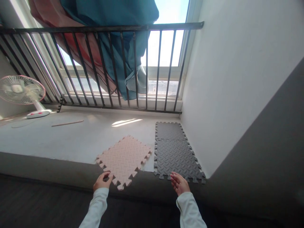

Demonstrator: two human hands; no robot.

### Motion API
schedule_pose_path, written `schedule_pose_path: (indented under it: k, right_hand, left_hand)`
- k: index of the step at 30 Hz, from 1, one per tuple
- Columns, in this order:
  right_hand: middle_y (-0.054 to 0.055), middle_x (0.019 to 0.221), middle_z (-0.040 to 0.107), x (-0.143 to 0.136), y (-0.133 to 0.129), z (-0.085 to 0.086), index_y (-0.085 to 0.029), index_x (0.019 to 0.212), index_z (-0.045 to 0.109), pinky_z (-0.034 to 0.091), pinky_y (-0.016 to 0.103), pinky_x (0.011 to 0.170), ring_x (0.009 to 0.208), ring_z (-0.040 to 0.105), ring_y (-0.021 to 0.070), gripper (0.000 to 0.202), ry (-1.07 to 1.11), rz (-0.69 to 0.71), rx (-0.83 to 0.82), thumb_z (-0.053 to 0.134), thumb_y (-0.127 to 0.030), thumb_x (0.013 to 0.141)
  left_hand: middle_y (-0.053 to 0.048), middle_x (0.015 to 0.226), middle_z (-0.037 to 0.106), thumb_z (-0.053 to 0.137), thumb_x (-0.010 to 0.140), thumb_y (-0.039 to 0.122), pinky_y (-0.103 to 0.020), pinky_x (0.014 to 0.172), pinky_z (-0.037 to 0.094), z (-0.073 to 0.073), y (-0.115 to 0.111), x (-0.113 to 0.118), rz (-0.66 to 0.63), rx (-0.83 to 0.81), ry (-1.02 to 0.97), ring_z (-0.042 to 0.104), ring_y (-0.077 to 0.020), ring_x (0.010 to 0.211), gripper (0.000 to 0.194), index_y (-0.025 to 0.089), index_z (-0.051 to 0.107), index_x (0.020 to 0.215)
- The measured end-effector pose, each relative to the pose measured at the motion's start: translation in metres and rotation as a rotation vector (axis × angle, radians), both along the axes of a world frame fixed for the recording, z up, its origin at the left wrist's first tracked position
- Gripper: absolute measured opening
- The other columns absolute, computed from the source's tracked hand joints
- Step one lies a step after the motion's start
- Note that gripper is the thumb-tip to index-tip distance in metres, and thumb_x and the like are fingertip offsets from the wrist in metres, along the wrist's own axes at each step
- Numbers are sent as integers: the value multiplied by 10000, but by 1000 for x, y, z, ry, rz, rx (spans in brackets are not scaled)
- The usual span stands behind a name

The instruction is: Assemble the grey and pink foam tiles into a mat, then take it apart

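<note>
My left hand (102, 182) pinches the near left edge of a pale pink foam mat tile (125, 158) with toothed edges. The tile sits at an angle, its near corner jutting past the ledge. To its right, a dark grey foam mat tile (175, 155) lies flat along the wall, joined to a second dark grey tile (169, 130) behind it. Close to the front edge of the nearer grey tile is my right hand (180, 183), fingers extended and nothing held. Whether its fingertips touch that tile, I cannot tell.
The tiles are on a pale raised ledge (78, 139). A thin stick (67, 123) and a white fan (22, 90) are on its left part. Black railings (111, 71) run along the window, with a blue and red curtain (118, 47) behind. A white wall (228, 79) bounds the right side.
</note>
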State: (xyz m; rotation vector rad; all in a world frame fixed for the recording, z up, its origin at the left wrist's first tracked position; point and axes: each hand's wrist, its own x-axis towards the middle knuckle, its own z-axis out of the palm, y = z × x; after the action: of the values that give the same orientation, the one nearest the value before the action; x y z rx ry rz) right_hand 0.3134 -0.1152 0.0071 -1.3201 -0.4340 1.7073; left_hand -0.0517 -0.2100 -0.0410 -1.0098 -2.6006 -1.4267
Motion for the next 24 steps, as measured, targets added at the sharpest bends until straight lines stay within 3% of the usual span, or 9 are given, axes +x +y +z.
schedule_pose_path:
  k: [16,24]
  right_hand:
    - [25,703,657,1,-2,-2,-189,710,614,430,220,513,650,608,158,316,-20,-2,-5,690,-264,413]
    - [27,686,654,2,-3,-1,-194,700,607,424,229,513,665,606,170,322,-75,5,19,702,-282,406]
  left_hand:
    - [-30,810,659,520,564,400,-290,710,473,-1,3,0,-29,-25,6,603,-189,767,259,217,584,736]
    - [-71,815,660,511,560,433,-299,709,489,-17,5,-10,-79,10,-44,611,-200,772,320,196,571,766]
